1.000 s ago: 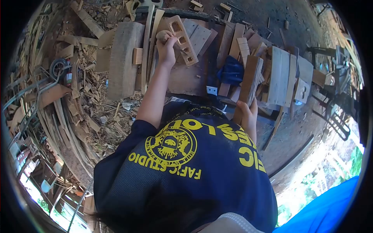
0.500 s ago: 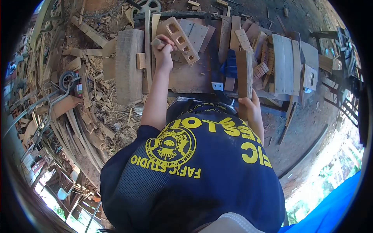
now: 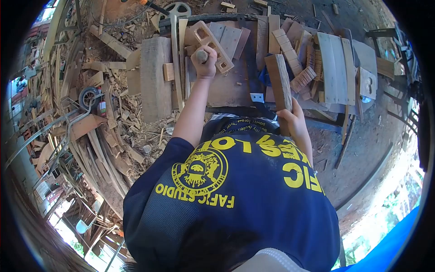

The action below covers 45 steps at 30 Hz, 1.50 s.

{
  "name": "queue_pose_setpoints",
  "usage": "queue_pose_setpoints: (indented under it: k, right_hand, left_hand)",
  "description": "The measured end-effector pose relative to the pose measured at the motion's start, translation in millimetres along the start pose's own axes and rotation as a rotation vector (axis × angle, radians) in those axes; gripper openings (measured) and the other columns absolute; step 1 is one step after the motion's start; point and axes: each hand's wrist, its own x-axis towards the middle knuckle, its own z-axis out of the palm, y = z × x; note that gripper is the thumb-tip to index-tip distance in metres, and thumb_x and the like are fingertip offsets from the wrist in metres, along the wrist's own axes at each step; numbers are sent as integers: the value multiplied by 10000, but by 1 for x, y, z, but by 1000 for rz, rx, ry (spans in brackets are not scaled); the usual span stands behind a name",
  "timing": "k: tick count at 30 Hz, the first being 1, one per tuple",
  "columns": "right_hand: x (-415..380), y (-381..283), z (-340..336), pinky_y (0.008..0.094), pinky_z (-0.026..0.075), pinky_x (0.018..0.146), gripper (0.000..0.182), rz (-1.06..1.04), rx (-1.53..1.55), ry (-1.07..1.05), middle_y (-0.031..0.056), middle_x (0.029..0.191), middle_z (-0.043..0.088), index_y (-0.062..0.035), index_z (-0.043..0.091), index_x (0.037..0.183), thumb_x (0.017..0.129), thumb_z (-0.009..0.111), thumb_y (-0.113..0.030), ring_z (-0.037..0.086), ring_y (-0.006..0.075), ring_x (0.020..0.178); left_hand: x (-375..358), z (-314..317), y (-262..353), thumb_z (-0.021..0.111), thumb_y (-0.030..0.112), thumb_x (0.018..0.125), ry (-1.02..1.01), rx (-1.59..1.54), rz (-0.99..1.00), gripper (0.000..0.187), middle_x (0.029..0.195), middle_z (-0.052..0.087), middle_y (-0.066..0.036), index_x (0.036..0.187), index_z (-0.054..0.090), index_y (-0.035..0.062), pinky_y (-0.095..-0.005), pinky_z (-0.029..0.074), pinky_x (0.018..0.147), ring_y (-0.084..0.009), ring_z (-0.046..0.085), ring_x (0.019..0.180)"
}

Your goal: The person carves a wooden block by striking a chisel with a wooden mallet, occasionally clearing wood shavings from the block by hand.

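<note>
My left hand (image 3: pixel 206 67) is closed round an upright tool with a round-ended wooden handle (image 3: pixel 201 56); its lower end is hidden beneath the fist. Under and beside that fist lies a pale wooden piece with rectangular holes (image 3: pixel 221 58), set at a slant on the work surface (image 3: pixel 222 93). On the other side, my right hand (image 3: pixel 294 120) grips a thick wooden block (image 3: pixel 278 81) by its near end. The block leans toward the left, apart from the left hand.
Boards (image 3: pixel 333 68) and notched wood strips (image 3: pixel 287 50) are piled at the right. A thick plank (image 3: pixel 154 77) lies left of the work surface, by long upright slats (image 3: pixel 176 63). Scrap wood and shavings (image 3: pixel 131 129) cover the floor at left. A spoked wheel (image 3: pixel 177 9) stands at the far edge.
My left hand has shifted right with the tool, now over the wooden piece with holes. The block in my right hand has tilted leftward at its far end.
</note>
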Motion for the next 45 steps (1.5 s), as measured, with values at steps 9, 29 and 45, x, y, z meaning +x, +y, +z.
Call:
queue_pose_setpoints:
  k: [9,29,45]
  right_hand:
    - [2,11,-12,325,428,856,630,-20,-61,0,173,1060,595,46,500,1223,680,651,-236,554,234,971]
    - [18,-15,11,320,446,841,571,-163,-53,-30,134,1009,607,44,510,1204,721,688,-205,571,195,937]
    - [20,-4,6,312,442,836,547,-167,-43,9,122,1020,612,36,514,1190,730,683,-206,567,185,932]
  left_hand:
    - [24,4,-4,561,16,796,-42,-39,-12,182,581,500,-17,649,472,76,-250,382,524,-103,461,526]
    - [36,-10,-10,556,-25,810,-21,-283,-53,150,576,520,-11,685,536,55,-234,365,486,-86,459,496]
    - [34,4,-5,564,9,813,-129,-121,-82,163,588,519,-10,664,518,57,-232,375,504,-85,472,522]
